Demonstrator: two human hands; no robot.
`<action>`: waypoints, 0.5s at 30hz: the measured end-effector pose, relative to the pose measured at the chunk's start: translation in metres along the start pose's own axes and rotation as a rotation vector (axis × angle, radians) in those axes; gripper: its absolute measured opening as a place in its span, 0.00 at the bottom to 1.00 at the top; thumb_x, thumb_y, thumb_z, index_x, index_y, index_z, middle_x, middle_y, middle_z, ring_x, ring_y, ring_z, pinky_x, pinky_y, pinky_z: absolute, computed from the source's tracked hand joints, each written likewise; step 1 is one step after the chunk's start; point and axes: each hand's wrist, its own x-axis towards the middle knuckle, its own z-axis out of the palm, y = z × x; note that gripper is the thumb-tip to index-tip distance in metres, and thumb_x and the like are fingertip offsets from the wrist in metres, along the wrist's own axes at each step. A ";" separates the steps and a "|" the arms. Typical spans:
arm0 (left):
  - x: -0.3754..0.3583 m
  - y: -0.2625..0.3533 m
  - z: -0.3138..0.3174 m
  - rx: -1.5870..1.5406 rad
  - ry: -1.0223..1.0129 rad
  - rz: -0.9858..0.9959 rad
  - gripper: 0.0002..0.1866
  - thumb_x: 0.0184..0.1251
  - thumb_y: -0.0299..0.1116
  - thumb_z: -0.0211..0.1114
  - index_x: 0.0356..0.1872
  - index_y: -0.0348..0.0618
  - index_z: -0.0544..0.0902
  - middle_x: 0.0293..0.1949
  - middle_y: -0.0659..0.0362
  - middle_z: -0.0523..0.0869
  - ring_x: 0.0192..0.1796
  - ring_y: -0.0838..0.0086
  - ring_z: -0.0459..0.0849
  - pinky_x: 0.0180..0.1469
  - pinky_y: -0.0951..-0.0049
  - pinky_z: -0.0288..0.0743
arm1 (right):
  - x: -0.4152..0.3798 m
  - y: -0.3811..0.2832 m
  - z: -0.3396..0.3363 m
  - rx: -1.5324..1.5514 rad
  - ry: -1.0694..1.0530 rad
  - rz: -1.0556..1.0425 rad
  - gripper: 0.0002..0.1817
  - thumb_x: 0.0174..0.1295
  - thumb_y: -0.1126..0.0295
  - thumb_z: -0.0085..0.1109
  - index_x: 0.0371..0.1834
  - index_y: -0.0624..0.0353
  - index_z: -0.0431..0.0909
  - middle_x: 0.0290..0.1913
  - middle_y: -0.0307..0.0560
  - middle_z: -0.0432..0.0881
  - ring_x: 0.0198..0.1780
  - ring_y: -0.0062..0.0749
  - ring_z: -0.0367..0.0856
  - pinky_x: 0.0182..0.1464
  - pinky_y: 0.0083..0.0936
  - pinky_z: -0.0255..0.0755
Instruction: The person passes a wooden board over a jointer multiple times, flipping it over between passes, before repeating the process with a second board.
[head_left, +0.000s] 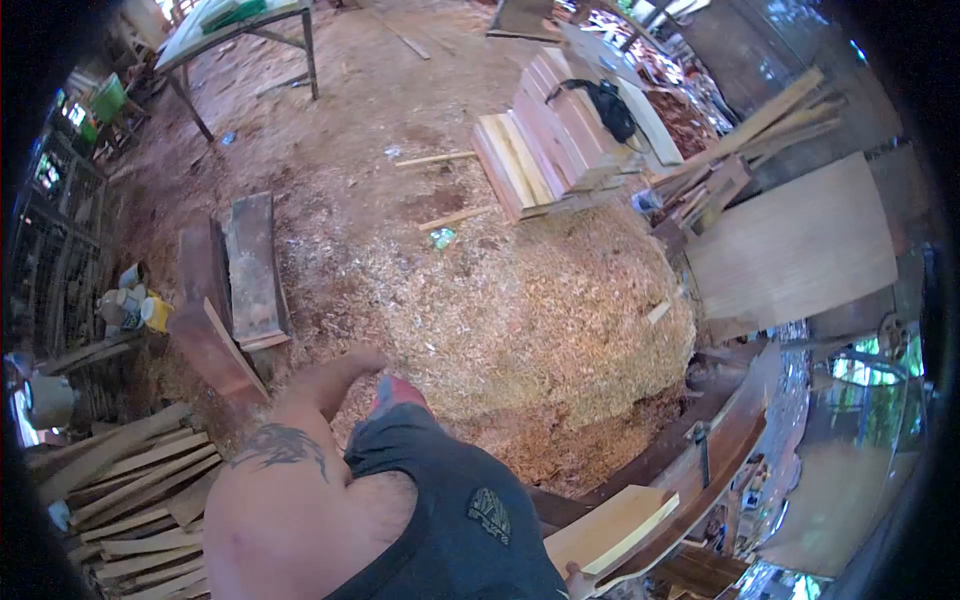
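Observation:
My left arm reaches forward past the dark tank top, and my left hand hangs over the wood shavings. Its fingers are not clear enough to make out. At the bottom edge, a small part of my right hand shows against the end of a pale wooden board, seemingly gripping it; most of that hand is hidden. The board lies along a long curved piece of wood, on which a dark clamp-like tool stands.
Stacked planks carry a black bag. Dark thick boards lie on the ground at left, near a yellow container. Cut wood strips are piled at lower left. A plywood sheet leans at right. A table stands far left.

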 end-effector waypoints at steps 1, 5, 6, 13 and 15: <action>0.021 -0.031 -0.005 0.002 0.010 -0.042 0.30 0.68 0.62 0.62 0.48 0.45 0.93 0.51 0.40 0.92 0.55 0.46 0.91 0.60 0.52 0.83 | 0.006 0.024 0.030 -0.115 0.010 -0.125 0.13 0.70 0.57 0.61 0.54 0.31 0.90 0.31 0.53 0.88 0.32 0.54 0.88 0.32 0.52 0.81; 0.041 -0.099 -0.064 0.065 0.096 -0.088 0.21 0.68 0.48 0.64 0.53 0.48 0.92 0.53 0.43 0.92 0.58 0.45 0.91 0.63 0.48 0.84 | 0.072 -0.064 0.010 0.125 -0.162 -0.011 0.16 0.64 0.64 0.65 0.53 0.53 0.87 0.34 0.59 0.86 0.33 0.55 0.84 0.37 0.47 0.77; 0.044 -0.114 -0.073 0.050 0.134 -0.075 0.24 0.69 0.53 0.63 0.52 0.45 0.92 0.52 0.42 0.92 0.57 0.46 0.91 0.63 0.49 0.83 | 0.091 -0.086 0.011 0.178 -0.237 0.040 0.19 0.62 0.65 0.66 0.55 0.56 0.85 0.37 0.60 0.87 0.35 0.56 0.85 0.40 0.47 0.78; 0.025 -0.155 -0.110 -0.351 0.342 -0.282 0.27 0.68 0.56 0.61 0.47 0.41 0.92 0.48 0.40 0.92 0.55 0.44 0.91 0.62 0.50 0.83 | 0.190 -0.216 0.037 0.546 -0.550 -0.034 0.27 0.50 0.66 0.75 0.53 0.70 0.83 0.43 0.61 0.88 0.47 0.52 0.88 0.53 0.45 0.81; 0.013 -0.165 -0.111 -0.431 0.352 -0.302 0.27 0.69 0.56 0.61 0.45 0.39 0.91 0.46 0.41 0.93 0.53 0.45 0.91 0.59 0.50 0.84 | 0.223 -0.292 0.023 0.553 -0.608 -0.149 0.21 0.53 0.63 0.75 0.46 0.67 0.88 0.41 0.57 0.90 0.47 0.45 0.89 0.52 0.42 0.81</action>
